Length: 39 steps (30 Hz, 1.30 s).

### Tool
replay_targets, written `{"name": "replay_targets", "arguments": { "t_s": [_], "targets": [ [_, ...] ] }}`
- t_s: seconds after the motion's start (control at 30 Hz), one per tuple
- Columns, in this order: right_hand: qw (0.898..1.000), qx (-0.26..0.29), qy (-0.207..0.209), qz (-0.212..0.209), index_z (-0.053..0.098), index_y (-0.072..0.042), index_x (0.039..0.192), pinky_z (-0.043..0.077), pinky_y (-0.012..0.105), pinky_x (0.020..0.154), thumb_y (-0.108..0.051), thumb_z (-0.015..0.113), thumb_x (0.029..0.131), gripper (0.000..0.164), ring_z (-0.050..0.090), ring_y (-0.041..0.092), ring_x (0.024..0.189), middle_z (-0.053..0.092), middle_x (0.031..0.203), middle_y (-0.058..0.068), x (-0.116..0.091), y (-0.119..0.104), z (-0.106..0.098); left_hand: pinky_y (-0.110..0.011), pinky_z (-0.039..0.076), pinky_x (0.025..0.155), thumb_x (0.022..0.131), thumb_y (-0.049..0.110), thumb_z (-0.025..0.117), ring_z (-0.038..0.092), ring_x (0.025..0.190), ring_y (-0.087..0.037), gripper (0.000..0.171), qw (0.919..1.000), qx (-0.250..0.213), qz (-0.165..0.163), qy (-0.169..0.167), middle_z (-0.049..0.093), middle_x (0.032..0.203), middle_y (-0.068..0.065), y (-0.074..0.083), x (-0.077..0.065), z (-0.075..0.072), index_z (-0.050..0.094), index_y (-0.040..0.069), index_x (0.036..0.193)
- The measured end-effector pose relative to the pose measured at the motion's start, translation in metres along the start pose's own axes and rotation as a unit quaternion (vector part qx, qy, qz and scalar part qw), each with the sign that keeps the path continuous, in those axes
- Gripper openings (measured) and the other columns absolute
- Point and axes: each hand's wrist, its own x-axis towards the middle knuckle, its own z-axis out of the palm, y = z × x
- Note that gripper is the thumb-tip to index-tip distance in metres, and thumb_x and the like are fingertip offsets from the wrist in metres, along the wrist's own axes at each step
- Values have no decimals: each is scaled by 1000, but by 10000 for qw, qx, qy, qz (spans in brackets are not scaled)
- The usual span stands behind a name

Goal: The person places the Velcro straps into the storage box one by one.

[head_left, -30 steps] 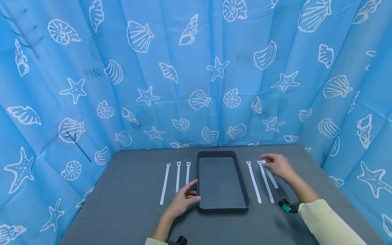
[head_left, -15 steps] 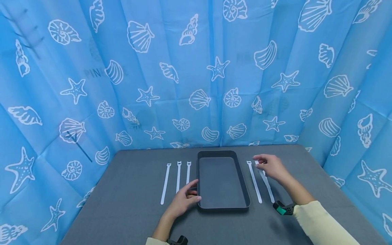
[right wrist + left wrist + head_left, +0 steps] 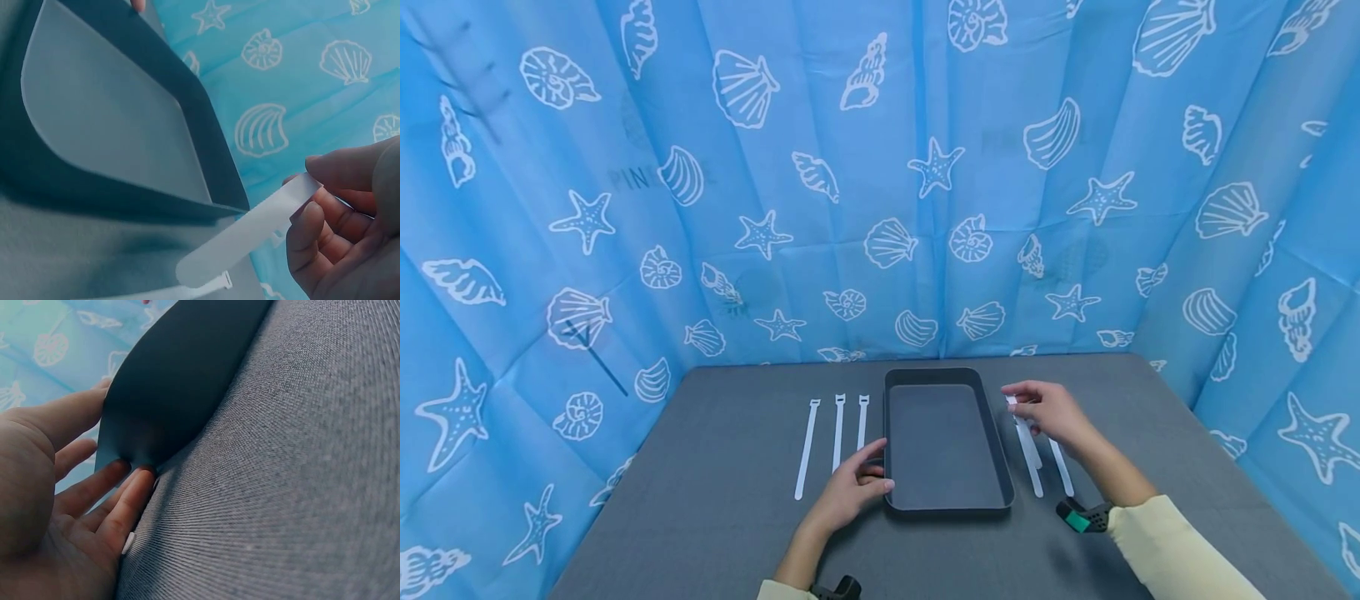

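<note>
A dark grey rectangular tray (image 3: 955,450) stands on the table's middle. My left hand (image 3: 848,492) grips its left wall near the front corner; in the left wrist view the fingertips press the outside, with the thumb over the rim. My right hand (image 3: 1048,412) is just right of the tray, above the table. Between thumb and fingertips it pinches one end of a flat white cable tie (image 3: 244,231), whose rounded tail hangs free. The held tie overlaps a white cable tie (image 3: 1034,479) lying on the table, whose slotted head (image 3: 226,281) shows in the right wrist view.
Another cable tie (image 3: 1060,471) lies under the right hand. Left of the tray lie three more ties, the outermost tie (image 3: 807,450) in full and the others partly behind the left hand. A blue shell-patterned curtain (image 3: 880,183) hangs at the table's back edge.
My right hand has moved left with the pinched cable tie, from above the rightmost tie's place to over the tie nearest the tray. The left hand and tray have stayed put.
</note>
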Motion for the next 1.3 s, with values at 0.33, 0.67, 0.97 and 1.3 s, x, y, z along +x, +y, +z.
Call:
{"name": "replay_targets", "arguments": {
  "t_s": [0.33,0.67,0.97,1.3],
  "targets": [
    [9994,327,-41,-75,61,1,127,52,37,61,-4,59,94,33,56,26,80,63,113,19,-4,-10,14,-22,48,84,92,7,65,53,114,-38,61,10000,-13,-25,59,45,139,-26,-14,5,2,39,1,146],
    [9980,562,-21,-284,62,1,124,52,34,61,-3,62,93,31,59,25,85,65,111,17,-7,-22,27,-29,50,86,92,19,68,56,111,-26,63,9999,97,26,120,47,139,-19,-40,12,1,41,8,148],
    [9966,802,-152,-96,63,-3,124,51,34,66,-3,61,94,30,60,25,85,66,113,17,-4,-18,43,-29,50,87,91,20,68,56,112,-26,64,9998,124,-46,119,47,140,-17,-40,13,1,41,10,148],
    [9932,1117,-310,74,61,1,125,52,35,67,-1,60,94,31,60,24,83,64,110,16,1,-9,62,-28,49,87,91,19,69,55,112,-25,63,9998,103,-125,122,47,140,-16,-39,13,1,41,11,148]
  ]
}}
